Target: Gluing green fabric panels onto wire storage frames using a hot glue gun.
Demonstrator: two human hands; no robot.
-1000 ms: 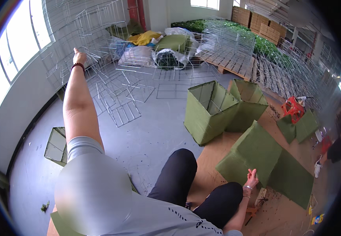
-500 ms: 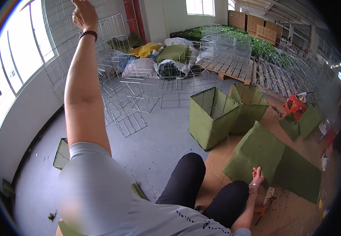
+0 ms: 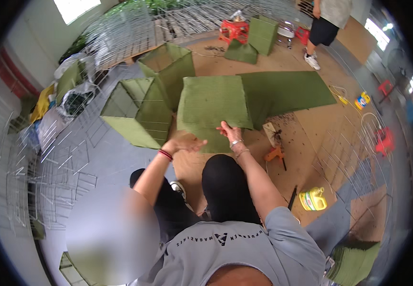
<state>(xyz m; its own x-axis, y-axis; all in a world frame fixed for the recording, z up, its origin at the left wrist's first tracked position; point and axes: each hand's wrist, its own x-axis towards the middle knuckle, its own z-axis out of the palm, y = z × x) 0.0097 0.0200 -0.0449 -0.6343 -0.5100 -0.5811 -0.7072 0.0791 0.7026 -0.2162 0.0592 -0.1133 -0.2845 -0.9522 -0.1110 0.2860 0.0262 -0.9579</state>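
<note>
Fabric piece (image 3: 214,101), green, lies just ahead of hands; flat green panel (image 3: 290,90) spread ahead-right of right hand. Open green boxes (image 3: 132,127) stand ahead-left of left hand. Left hand (image 3: 187,142) loosely open, blurred, seemingly nothing held; right hand (image 3: 230,133) half-curled over near flap (image 3: 216,146), whether pinched cannot be told. Flap best kept taut, edges evenly aligned. Orange gun-shaped tool (image 3: 275,153), right of right hand, best kept off fabric piece.
</note>
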